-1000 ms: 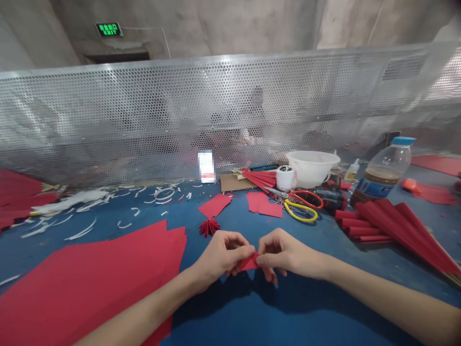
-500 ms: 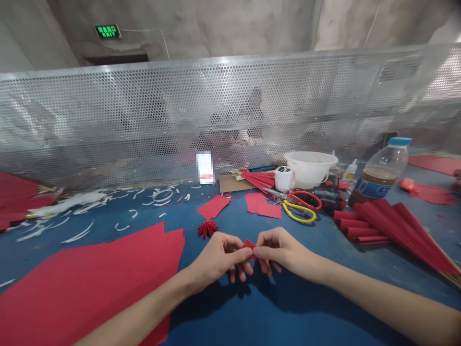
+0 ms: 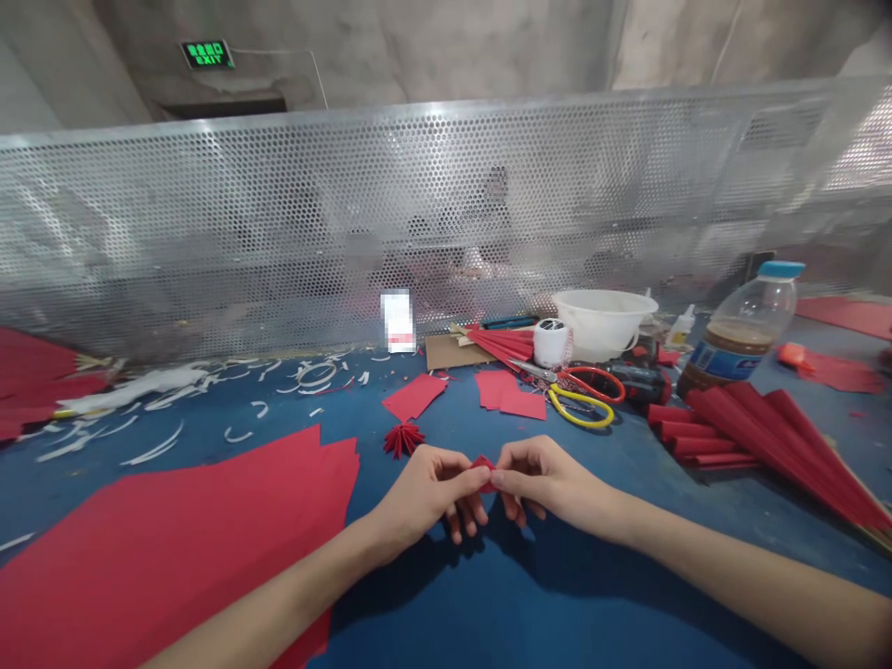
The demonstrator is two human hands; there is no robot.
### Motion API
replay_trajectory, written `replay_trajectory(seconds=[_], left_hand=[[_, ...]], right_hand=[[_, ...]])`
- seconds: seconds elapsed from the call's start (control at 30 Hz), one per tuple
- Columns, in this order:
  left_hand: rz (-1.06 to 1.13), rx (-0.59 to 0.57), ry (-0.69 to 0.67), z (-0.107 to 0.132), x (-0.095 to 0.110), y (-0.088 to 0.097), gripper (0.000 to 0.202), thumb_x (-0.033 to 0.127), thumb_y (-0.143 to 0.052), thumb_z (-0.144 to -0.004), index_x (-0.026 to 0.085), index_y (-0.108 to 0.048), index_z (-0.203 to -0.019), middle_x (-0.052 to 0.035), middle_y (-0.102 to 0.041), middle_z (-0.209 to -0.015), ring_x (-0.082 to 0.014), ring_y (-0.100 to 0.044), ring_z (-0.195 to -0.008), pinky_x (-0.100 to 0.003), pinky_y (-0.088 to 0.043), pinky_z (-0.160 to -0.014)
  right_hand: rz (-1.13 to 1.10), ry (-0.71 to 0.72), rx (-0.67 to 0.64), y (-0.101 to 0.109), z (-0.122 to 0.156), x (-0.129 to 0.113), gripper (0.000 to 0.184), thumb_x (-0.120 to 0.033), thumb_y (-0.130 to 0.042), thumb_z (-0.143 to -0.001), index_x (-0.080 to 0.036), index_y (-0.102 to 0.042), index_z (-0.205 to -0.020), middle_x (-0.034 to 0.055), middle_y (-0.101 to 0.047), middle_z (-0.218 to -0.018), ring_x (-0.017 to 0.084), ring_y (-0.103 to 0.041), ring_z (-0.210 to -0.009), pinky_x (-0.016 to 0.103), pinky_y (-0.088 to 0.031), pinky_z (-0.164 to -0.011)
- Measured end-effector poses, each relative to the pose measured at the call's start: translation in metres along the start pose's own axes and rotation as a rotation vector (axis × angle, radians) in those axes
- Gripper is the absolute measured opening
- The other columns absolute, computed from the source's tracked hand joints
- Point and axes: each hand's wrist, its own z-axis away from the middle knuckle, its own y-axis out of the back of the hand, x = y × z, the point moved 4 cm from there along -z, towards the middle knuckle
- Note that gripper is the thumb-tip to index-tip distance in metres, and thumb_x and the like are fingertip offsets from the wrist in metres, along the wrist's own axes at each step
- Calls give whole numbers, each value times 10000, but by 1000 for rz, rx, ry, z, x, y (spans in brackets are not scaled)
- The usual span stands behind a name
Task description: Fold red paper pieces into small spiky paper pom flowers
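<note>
Room: rough concrete wall (image 3: 432,46) across the top of the frame, green exit sign (image 3: 207,55) at upper left.
Barrier: perforated metal screen (image 3: 418,214) spanning the frame behind the bench.
Bench: blue worktop (image 3: 557,576) filling the lower half.
Lower left: large stack of red paper sheets (image 3: 160,548), under the left forearm.
Right: folded red paper fans (image 3: 759,437) lying in a spread heap.
Upper right: plastic bottle (image 3: 739,348) holding brown liquid, white plastic basin (image 3: 603,325) left of it.
Upper middle: red-and-yellow-handled scissors (image 3: 583,395) beside cut red squares (image 3: 508,395).
Upper left: white paper trimmings (image 3: 251,409) scattered on the worktop.
Near hands: pleated red paper rosette (image 3: 404,439), just above the left hand (image 3: 425,492).
Hands: left hand and right hand (image 3: 550,483) pinching from both sides, fingertips nearly meeting.
Held: small folded red paper (image 3: 484,465), lower middle, mostly hidden between the fingertips, above the worktop.
</note>
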Motion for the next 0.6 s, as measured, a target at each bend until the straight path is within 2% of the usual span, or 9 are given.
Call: replay_trajectory(seconds=[0.23, 0.4, 0.5, 0.6], left_hand=[[-30, -39, -36, 1, 0, -1, 415, 512, -600, -853, 112, -695, -801, -54, -686, -606, -109, -601, -456, -173, -449, -416], [-91, -114, -17, 4, -2, -4, 274, 361, -621, -847, 118, -680, -732, -49, -695, -591, -100, -591, -456, -166, -427, -431], [-104, -107, -13, 5, 0, -5, 243, 314, -609, -844, 121, -658, -704, -54, -703, -610, -106, -602, -473, -166, -422, -426], [-104, -76, -22, 4, 2, -6, 241, 334, -604, -845, 117, -682, -777, -50, -696, -618, -117, -606, -476, -168, -414, -396]], right_hand=[[28, 31, -2, -2, 1, -4, 366, -490, -574, -901, -136, -614, -817, 21, -639, -662, 108, -558, -542, 191, -346, -443], [97, 93, 32, -4, 5, -11, 276, -408, -564, -927, -148, -616, -851, 15, -619, -741, 122, -545, -651, 217, -420, -567], [144, 90, 55, -3, 5, -10, 235, -365, -575, -921, -154, -600, -821, 6, -606, -736, 127, -538, -661, 228, -421, -596], [146, 88, 72, -1, 3, -8, 212, -335, -563, -923, -155, -595, -814, -1, -585, -703, 128, -533, -649, 228, -409, -588]])
